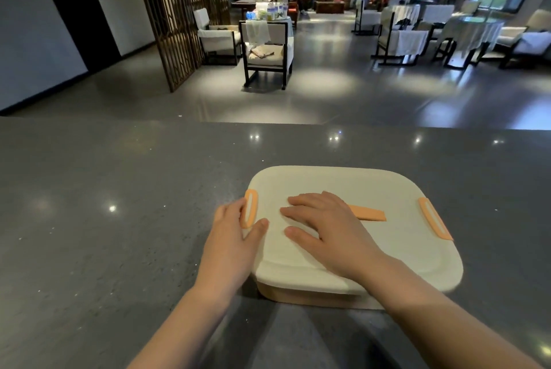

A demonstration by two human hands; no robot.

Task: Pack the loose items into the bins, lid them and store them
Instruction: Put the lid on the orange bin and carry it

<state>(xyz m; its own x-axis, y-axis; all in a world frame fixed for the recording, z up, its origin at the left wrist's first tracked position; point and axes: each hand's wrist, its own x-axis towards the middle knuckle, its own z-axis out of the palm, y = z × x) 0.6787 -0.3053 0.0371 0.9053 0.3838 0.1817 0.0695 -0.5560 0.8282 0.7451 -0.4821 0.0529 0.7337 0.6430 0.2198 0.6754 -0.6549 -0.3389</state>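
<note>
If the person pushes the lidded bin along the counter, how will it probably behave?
The bin will probably slide, not tip: it looks low and wide, and the grey counter looks polished. The cream lid seems stiff, since the right hand lies flat on it without denting it. Its weight cannot be judged.

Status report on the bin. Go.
Left hand at the bin's left orange latch, fingers on it. Right hand flat on the lid. Lid seated on the bin; right latch untouched. Nothing blocking.

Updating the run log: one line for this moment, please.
bin: lidded, on counter | left hand: at orange clip | right hand: flat on lid
</note>
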